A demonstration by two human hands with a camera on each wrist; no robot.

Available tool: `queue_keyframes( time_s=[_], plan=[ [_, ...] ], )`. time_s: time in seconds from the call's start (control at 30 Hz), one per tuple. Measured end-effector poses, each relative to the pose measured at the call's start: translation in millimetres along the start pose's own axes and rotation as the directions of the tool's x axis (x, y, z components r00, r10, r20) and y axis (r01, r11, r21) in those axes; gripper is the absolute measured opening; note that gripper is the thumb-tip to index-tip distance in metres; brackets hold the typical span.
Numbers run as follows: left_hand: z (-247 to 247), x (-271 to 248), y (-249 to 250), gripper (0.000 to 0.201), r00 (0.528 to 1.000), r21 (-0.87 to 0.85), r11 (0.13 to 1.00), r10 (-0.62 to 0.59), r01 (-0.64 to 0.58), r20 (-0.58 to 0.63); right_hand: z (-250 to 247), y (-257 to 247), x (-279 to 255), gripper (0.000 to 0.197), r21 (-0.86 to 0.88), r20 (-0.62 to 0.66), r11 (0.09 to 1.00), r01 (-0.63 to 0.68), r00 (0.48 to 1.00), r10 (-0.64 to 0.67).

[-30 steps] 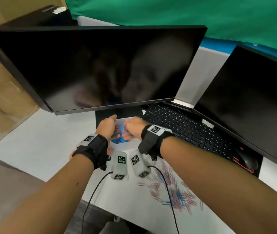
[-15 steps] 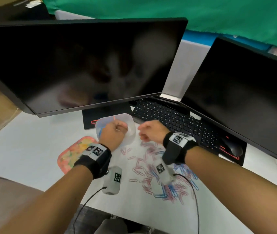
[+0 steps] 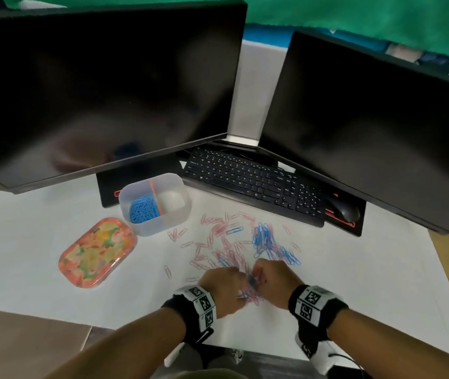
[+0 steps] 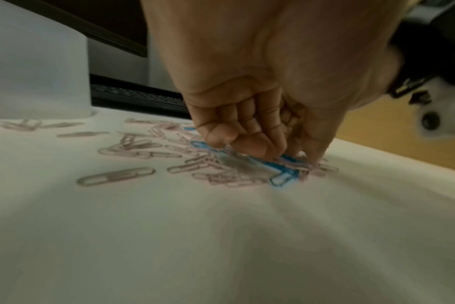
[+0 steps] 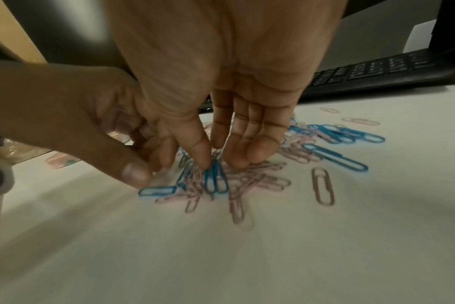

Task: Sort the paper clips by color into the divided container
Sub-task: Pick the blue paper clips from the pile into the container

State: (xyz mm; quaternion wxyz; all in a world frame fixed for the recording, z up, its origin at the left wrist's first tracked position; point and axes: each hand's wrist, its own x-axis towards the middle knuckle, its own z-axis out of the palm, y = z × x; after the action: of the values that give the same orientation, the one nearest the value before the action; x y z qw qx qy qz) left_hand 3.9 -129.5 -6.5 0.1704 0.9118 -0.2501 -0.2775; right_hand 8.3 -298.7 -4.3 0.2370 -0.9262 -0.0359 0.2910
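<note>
Both grips in clips (image 3: 245,258), lid (image 3: 97,251) left; keyboard (image 3: 253,184) behind

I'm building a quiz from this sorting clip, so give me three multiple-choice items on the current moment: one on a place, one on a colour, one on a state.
1. Where does the floral oval lid lie?
A. on the black keyboard
B. on the white table, left of the clear divided plastic container
C. on top of the container

2. What colour are the paper clips in the container's filled compartment?
A. blue
B. pink
C. green

3. What are the hands doing?
A. resting flat on the keyboard
B. lifting the container
C. fingers curled, picking at the loose pile of pink and blue paper clips

Answers:
1 B: the head view shows the lid flat on the table beside the container.
2 A: only blue clips fill the left compartment.
3 C: left hand and right hand meet in the pile; the wrist views show fingertips on clips.
</note>
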Motion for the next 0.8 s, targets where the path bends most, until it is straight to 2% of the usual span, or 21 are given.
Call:
queue_keyframes(
  time_s=[0.1,0.27,0.4,0.53,0.67,0.77,0.8],
  plan=[
    [5,6,4,0.031,0.998,0.073,0.996,-0.057,0.057,0.002,7,0,-2,0.014,0.004,-0.056,0.999,0.041,0.998,-0.041],
    [6,9,0,0.024,0.995,0.088,0.993,-0.079,0.085,-0.064,10,-2,4,0.006,-0.005,-0.104,0.999,0.048,0.993,-0.049],
    [3,8,-6,0.025,0.993,0.090,0.990,-0.104,0.109,-0.061,8,6,11,0.019,0.083,-0.112,0.996,0.032,0.993,-0.023],
    [3,5,-19,0.012,0.983,-0.145,0.982,-0.137,0.120,-0.119,-5,16,13,0.019,0.189,-0.142,0.981,0.035,0.990,-0.008],
    [3,6,-30,0.022,0.973,-0.330,0.939,-0.162,0.100,-0.165,-17,28,15,0.034,0.362,-0.051,0.932,-0.025,0.998,0.047],
    [-2,7,-33,0.030,0.960,-0.490,0.865,-0.221,0.112,-0.172,-22,33,16,0.014,0.481,-0.010,0.874,-0.063,0.997,0.077],
    [-4,8,-34,0.032,0.954,-0.554,0.823,-0.255,0.129,-0.156,-22,33,16,0.018,0.538,0.001,0.840,-0.069,0.997,0.082]
  ],
)
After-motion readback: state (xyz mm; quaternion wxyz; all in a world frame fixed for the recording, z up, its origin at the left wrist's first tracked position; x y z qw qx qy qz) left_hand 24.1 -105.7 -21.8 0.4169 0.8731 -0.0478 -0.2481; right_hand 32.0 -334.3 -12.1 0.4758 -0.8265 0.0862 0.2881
